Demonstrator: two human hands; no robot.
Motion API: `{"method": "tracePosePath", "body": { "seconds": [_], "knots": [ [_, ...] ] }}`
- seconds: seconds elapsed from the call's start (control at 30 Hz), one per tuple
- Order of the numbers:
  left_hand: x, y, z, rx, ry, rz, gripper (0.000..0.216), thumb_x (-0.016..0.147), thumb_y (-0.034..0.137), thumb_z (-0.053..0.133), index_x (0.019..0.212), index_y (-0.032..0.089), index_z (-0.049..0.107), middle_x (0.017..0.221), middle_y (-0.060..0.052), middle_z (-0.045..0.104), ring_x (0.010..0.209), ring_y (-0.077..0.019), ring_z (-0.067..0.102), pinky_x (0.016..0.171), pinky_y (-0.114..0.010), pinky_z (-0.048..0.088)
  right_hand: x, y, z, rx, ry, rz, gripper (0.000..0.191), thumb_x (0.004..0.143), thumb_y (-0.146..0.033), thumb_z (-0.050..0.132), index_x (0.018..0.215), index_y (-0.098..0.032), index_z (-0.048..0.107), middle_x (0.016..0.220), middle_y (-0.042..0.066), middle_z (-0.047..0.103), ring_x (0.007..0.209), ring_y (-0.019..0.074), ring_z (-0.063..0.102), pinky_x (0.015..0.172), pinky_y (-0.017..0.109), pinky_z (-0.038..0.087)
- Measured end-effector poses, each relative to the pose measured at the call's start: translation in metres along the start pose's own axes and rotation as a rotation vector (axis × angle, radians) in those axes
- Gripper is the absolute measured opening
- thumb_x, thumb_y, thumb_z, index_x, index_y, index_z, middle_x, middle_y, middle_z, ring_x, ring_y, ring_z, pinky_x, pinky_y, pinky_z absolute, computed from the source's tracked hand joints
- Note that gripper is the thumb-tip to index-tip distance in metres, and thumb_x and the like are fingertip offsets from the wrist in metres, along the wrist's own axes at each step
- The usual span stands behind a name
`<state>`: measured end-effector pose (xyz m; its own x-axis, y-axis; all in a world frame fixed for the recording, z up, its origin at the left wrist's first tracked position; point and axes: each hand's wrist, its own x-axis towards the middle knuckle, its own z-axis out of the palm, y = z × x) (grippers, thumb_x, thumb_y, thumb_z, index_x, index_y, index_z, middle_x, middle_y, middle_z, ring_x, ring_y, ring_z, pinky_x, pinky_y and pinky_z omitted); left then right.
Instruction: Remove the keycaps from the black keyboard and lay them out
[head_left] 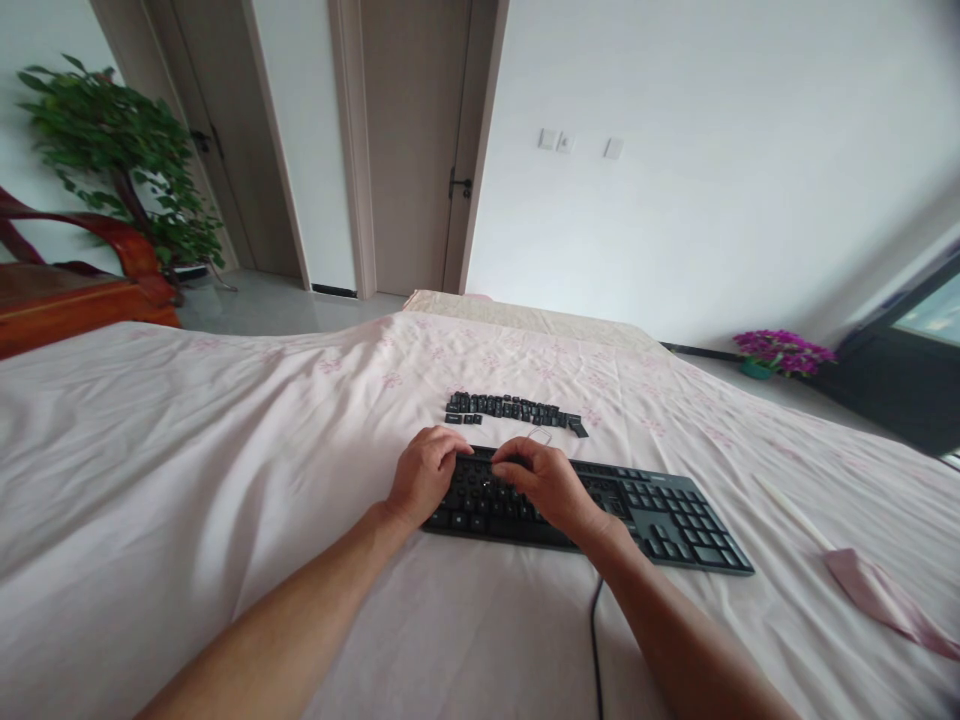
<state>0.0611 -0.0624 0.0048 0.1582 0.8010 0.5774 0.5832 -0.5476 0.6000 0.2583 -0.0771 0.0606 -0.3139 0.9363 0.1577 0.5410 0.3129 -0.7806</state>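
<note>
A black keyboard lies slightly slanted on the bedsheet, and part of its key field shows bare sockets without caps. My left hand is at its far left corner, fingers bent over the back edge and holding it. Over the upper left keys, my right hand has thumb and forefinger pinched together; whatever is between them is too small to make out. Just beyond the keyboard, loose black keycaps are laid out in rows. A thin wire loop shows between those keycaps and my right hand.
The pale floral sheet is wrinkled. From the keyboard a black cable runs toward me. On the right lies a pale stick with pink cloth. Farther off are a wooden chair, a leafy plant and purple flowers.
</note>
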Motion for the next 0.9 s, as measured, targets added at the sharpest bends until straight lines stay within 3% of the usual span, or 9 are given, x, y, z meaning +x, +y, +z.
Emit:
{"method": "tracePosePath", "body": {
  "seconds": [0.17, 0.57, 0.73, 0.9],
  "knots": [
    [0.0, 0.004, -0.002, -0.008, -0.024, 0.032, 0.029, 0.081, 0.002, 0.046, 0.085, 0.022, 0.067, 0.095, -0.001, 0.065, 0.095, -0.0168, 0.056, 0.089, -0.033, 0.044, -0.002, -0.008, 0.0, 0.017, -0.025, -0.097, 0.005, 0.079, -0.023, 0.063, 0.081, -0.021, 0.068, 0.081, -0.001, 0.068, 0.079, 0.0148, 0.061, 0.076, 0.024, 0.044],
    [0.002, 0.014, -0.005, -0.019, -0.21, 0.146, 0.016, 0.083, 0.014, 0.056, 0.088, 0.023, 0.068, 0.092, -0.001, 0.067, 0.091, -0.0176, 0.056, 0.087, -0.034, 0.041, -0.004, -0.001, 0.006, 0.051, -0.011, -0.107, 0.01, 0.082, -0.027, 0.061, 0.082, -0.02, 0.068, 0.079, -0.001, 0.068, 0.077, 0.0152, 0.062, 0.074, 0.024, 0.044],
    [0.004, 0.019, -0.006, -0.045, -0.371, 0.217, 0.015, 0.081, 0.024, 0.061, 0.094, 0.026, 0.069, 0.095, -0.001, 0.067, 0.092, -0.0193, 0.055, 0.086, -0.034, 0.04, -0.005, 0.0, 0.009, 0.011, 0.008, -0.145, 0.013, 0.085, -0.03, 0.059, 0.083, -0.021, 0.067, 0.081, 0.0, 0.068, 0.079, 0.0163, 0.063, 0.077, 0.026, 0.046],
    [0.005, 0.017, -0.002, -0.075, -0.408, 0.186, 0.009, 0.079, 0.031, 0.066, 0.081, 0.023, 0.068, 0.083, 0.0, 0.066, 0.085, -0.0179, 0.056, 0.077, -0.029, 0.039, -0.008, 0.005, 0.015, -0.005, 0.019, -0.238, 0.013, 0.087, -0.028, 0.054, 0.084, -0.02, 0.064, 0.082, 0.001, 0.067, 0.079, 0.016, 0.062, 0.077, 0.026, 0.046]
  ]
}}
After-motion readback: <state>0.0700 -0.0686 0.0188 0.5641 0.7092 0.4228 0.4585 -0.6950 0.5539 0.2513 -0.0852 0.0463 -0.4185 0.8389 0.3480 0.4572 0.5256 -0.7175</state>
